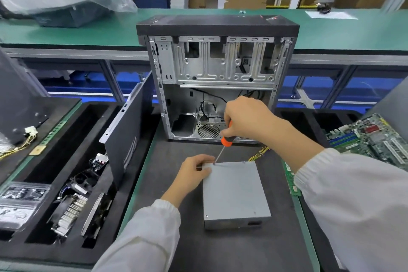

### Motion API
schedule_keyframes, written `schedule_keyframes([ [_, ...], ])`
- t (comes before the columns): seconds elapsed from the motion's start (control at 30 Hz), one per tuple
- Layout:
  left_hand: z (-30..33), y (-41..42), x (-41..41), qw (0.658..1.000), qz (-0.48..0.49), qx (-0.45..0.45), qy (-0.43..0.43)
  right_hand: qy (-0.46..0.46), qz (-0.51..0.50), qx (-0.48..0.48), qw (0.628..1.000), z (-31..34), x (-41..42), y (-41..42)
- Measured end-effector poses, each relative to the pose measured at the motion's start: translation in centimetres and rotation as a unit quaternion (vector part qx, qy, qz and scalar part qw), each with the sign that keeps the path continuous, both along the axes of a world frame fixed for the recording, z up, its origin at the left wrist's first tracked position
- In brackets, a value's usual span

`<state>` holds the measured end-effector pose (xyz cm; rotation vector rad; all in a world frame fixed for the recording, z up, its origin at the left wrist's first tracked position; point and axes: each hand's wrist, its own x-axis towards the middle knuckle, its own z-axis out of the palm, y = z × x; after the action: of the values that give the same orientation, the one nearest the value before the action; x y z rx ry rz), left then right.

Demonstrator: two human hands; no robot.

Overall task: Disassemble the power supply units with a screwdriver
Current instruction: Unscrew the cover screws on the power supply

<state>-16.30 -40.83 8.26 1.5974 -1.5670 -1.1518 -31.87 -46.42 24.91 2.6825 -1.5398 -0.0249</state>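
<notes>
Your right hand [247, 119] grips the screwdriver [223, 146] on the power supply's [234, 192] far-left screw; left hand [194, 172] grasps that corner. Next, back it out squarely.

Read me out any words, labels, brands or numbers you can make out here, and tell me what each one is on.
No text here can be read.
Computer case: red marks on the top panel, blurred.
Motherboard: printing too small.
Bagged parts: print blurred.
Power supply unit: no label on the visible faces.
</notes>
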Motion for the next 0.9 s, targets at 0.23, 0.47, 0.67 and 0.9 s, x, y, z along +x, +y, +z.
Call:
schedule_keyframes([
  [0.23,0.06,0.16,0.03,1.0,-0.001,0.004,0.007,0.006,0.004,-0.004,1.0,-0.24,0.27,-0.31],
  [0.47,0.12,0.1,0.09,1.0,-0.007,-0.002,-0.002,0.016,0.005,-0.003,1.0,0.0,0.28,-0.35],
  [0.67,0.13,-0.02,0.01,1.0,-0.011,-0.004,-0.012,0.025,0.007,-0.001,1.0,0.06,0.38,-0.33],
  [0.9,0.39,0.06,-0.09,1.0,-0.013,0.003,-0.024,0.046,0.018,0.001,0.999,0.33,0.8,-0.02],
])
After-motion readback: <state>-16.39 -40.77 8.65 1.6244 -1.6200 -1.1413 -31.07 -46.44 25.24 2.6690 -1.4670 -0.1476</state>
